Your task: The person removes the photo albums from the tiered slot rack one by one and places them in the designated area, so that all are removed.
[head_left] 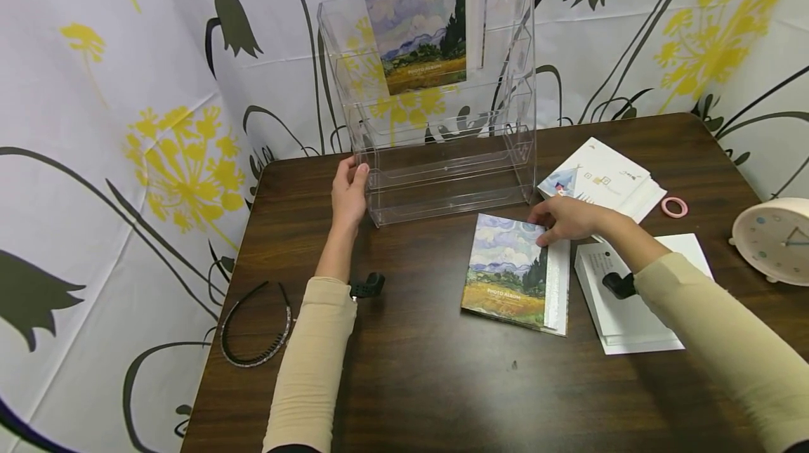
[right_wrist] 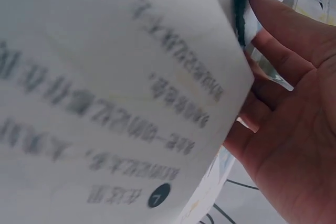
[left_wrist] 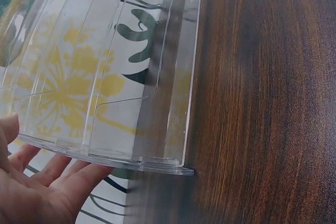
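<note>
The left hand [head_left: 349, 193] grips a clear plastic rack [head_left: 449, 205] near the brown wooden surface's [head_left: 411, 383] back edge, the right hand [head_left: 569, 218] a blue-and-yellow rectangular photo album [head_left: 505, 267].

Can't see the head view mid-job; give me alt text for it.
The right hand grips a landscape-covered photo album near its upper right corner, over a dark wooden table. The left hand rests against the side of a clear tiered rack, which holds a matching album.

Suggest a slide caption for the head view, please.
Left hand touches a clear rack; right hand grips a photo album.
</note>
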{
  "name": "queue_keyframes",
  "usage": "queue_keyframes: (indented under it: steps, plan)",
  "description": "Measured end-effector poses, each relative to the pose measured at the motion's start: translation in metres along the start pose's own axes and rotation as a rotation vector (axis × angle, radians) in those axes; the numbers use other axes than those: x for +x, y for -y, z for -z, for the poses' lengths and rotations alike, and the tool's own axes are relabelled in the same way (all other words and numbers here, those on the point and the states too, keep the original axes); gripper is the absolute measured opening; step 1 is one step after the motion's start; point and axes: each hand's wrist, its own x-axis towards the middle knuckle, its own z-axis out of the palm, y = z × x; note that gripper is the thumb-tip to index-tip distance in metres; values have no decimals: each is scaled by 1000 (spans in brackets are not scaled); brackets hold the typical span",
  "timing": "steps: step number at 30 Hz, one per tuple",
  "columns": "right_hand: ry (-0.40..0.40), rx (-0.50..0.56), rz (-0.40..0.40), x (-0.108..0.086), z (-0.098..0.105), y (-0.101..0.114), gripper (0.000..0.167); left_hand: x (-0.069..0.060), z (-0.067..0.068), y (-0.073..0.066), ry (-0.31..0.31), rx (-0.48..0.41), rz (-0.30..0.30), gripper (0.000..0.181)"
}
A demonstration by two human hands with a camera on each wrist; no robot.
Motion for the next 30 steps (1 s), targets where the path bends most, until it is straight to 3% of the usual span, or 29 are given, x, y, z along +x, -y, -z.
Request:
queue_keyframes:
  steps: [7, 11, 14, 17, 21, 24, 26, 30]
  plan:
    - [7, 27, -25, 0, 2, 3, 35, 0, 0, 0, -2, 9, 2, 37]
    - [-43, 3, -20, -4, 9, 9, 36, 1, -1, 1, 2, 4, -3, 38]
    - [-132, -6, -1, -7, 17, 14, 34, 0, -1, 1, 0, -7, -7, 38]
    - [-270, -20, 0, -8, 26, 19, 28, 0, -1, 1, -4, -17, -9, 37]
    - [-514, -16, -70, -6, 35, 26, 24, 0, 0, 2, -5, -22, -11, 38]
    - [-664, 19, -163, -4, 40, 32, 34, 1, 0, 3, -1, -22, -13, 40]
    - [-708, 28, -220, -1, 43, 35, 45, 1, 0, 3, 4, -22, -14, 40]
    - [-687, 32, -268, 9, 48, 37, 61, 1, -1, 2, 8, -23, -12, 40]
